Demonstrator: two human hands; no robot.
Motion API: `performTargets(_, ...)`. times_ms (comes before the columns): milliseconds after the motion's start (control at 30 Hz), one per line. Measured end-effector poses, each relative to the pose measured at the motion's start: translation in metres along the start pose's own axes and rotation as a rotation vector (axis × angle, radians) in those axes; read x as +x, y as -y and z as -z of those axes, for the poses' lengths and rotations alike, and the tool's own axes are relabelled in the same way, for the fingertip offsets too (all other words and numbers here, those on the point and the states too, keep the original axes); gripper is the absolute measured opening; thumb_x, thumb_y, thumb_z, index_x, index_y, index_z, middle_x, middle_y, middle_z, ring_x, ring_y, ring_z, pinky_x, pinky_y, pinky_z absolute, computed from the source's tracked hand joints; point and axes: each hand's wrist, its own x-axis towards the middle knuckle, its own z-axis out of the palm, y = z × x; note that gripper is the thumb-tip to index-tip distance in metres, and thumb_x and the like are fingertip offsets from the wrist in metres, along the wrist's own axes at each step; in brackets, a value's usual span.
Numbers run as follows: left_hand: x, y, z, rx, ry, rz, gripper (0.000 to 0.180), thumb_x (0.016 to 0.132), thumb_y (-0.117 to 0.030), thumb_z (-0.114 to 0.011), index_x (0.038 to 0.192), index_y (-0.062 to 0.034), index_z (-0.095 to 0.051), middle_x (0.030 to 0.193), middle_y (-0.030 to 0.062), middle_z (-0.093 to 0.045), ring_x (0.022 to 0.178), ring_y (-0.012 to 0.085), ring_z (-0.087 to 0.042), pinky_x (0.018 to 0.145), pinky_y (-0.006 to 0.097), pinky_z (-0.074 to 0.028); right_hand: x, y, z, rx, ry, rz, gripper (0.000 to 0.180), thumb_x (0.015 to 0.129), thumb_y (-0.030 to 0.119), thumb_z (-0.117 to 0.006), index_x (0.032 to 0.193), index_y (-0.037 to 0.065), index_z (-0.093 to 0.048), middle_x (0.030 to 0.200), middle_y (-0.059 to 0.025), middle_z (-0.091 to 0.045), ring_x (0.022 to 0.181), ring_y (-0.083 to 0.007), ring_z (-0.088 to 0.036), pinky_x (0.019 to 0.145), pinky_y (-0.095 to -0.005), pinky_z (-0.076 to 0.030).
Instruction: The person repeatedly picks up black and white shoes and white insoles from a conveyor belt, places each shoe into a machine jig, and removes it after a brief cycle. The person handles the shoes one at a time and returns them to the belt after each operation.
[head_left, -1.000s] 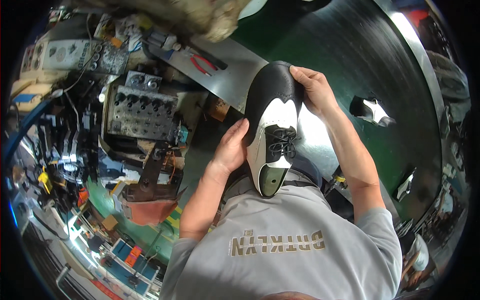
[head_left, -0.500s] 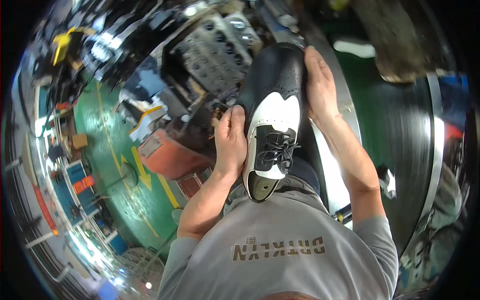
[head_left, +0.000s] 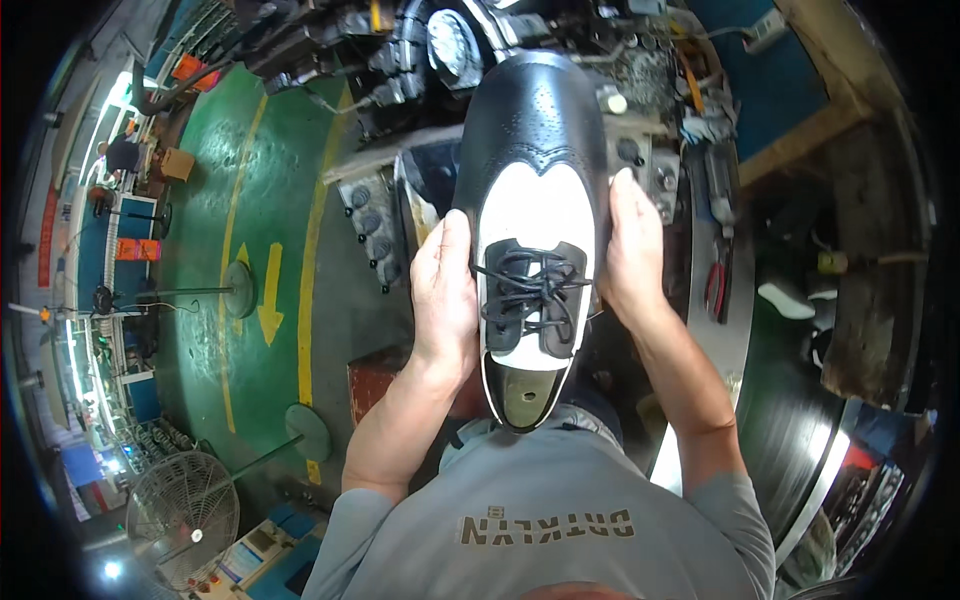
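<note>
I hold a black and white lace-up shoe (head_left: 535, 215) in front of my chest, toe pointing away from me, with a last inside its opening. My left hand (head_left: 445, 290) grips its left side by the laces. My right hand (head_left: 630, 255) grips its right side, fingers along the upper. The black laces are tied over a black tongue panel. Both forearms come up from my grey shirt at the lower edge.
A machine (head_left: 430, 60) with knobs and a control panel stands just beyond the shoe. Red-handled pliers (head_left: 715, 285) lie on a metal bench at the right. A green floor (head_left: 260, 250) with yellow lines and arrow stretches left. A fan (head_left: 185, 515) stands lower left.
My view has swung left, so the machine now lies ahead and the green floor at the left. The shoe stays held in both hands, now pointing straight away.
</note>
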Motion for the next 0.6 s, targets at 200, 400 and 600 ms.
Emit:
performTargets(200,0.061,-0.028,0.04,-0.097,0.02,-0.013,0.037,0.103,-0.031,-0.043,0.112,0.0015,-0.059,0.096,0.0111,-0.069,0.077,0.017,-0.07,0.07,0.03,-0.059,0.036,-0.013,-0.042,-0.09,0.087,-0.115,0.03,0.102,0.029,-0.051,0.082,0.009,-0.061,0.07,0.0047,-0.058,0.056,-0.0021,-0.049,0.05,-0.0183,-0.038)
performTargets(400,0.125,-0.037,0.046,-0.181,-0.043,-0.037,0.035,0.105,-0.029,-0.041,0.104,0.0008,-0.059,0.09,0.0075,-0.067,0.073,0.0139,-0.065,0.067,0.028,-0.056,0.086,-0.027,-0.064,0.106,0.056,-0.229,0.021,0.1,0.025,-0.055,0.089,0.008,-0.061,0.077,0.0006,-0.064,0.064,-0.0046,-0.057,0.056,-0.0204,-0.045)
performTargets(600,0.169,-0.023,0.052,-0.207,-0.048,-0.094,0.033,0.105,-0.029,-0.043,0.106,-0.0002,-0.059,0.095,0.0056,-0.066,0.079,0.0119,-0.062,0.072,0.028,-0.053,0.116,-0.051,-0.073,0.253,-0.032,-0.131,0.011,0.097,0.017,-0.058,0.098,0.006,-0.061,0.091,-0.0034,-0.067,0.083,-0.0111,-0.063,0.076,-0.0263,-0.052)
